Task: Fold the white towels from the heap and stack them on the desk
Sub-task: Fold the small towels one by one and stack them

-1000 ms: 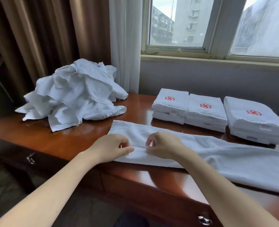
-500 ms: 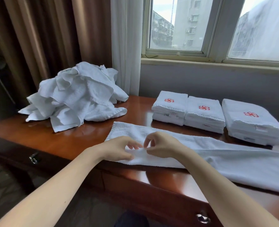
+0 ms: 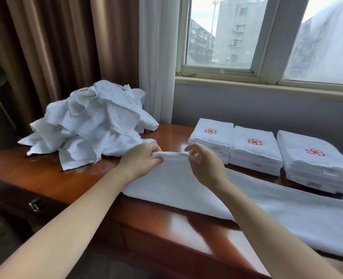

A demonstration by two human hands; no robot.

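Both hands pinch the soft towel (image 3: 186, 184)'s rolled edge, left hand (image 3: 141, 161) and right hand (image 3: 204, 165) apart; glossy desk (image 3: 65, 178); rumpled heap (image 3: 92, 125) behind.

White towels in the heap (image 3: 90, 123), red pinwheel emblems on the folded stacks (image 3: 255, 150), reddish-brown glossy desk (image 3: 45, 178), brown curtains (image 3: 55, 47).

Soft daylight from window (image 3: 267, 37); glare on desk (image 3: 178, 220); wide-angle bending, slight blur at edges.
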